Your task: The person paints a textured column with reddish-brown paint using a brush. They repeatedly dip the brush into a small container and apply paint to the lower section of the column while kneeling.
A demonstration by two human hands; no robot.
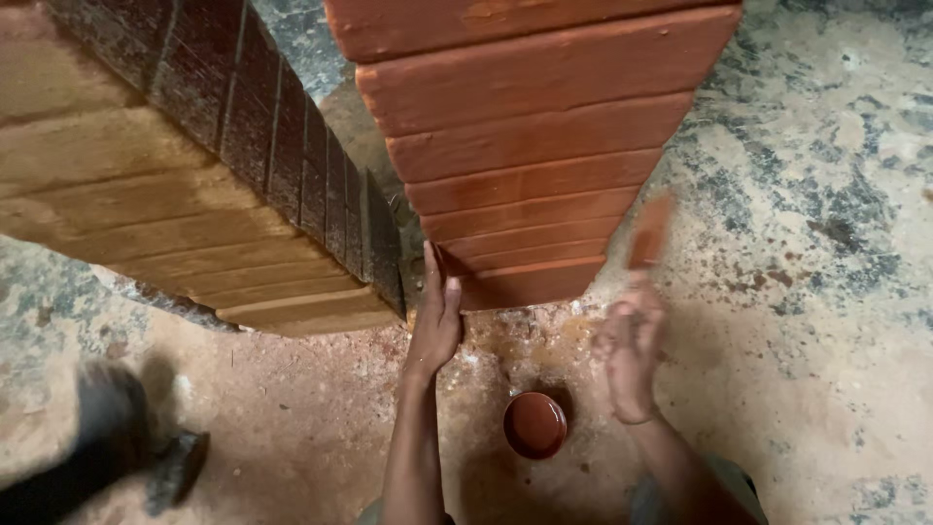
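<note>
- At the near centre of the view, your left hand (436,316) lies flat against the lower left edge of the red-painted stack of bricks (530,146); its fingers (431,275) are extended straight and held together, gripping nothing.
- Your right hand (630,345) is raised just right of the stack's lowest courses. It is blurred; its fingers appear curled around a brush (649,231) with a reddish tip, though the exact grip cannot be confirmed.
- That brush tip sits beside the right edge of the red stack; whether it touches cannot be told.
- On the floor (826,321) between your forearms stands a small round bowl (535,425) holding red-brown paint, near you and apart from both hands.
- To the left, a second stack of bricks (175,224) shows tan tops and a dark side face, standing just beside the red one.
- At the near left, a dark blurred shoe (117,428) rests on the dusty, red-stained floor.
</note>
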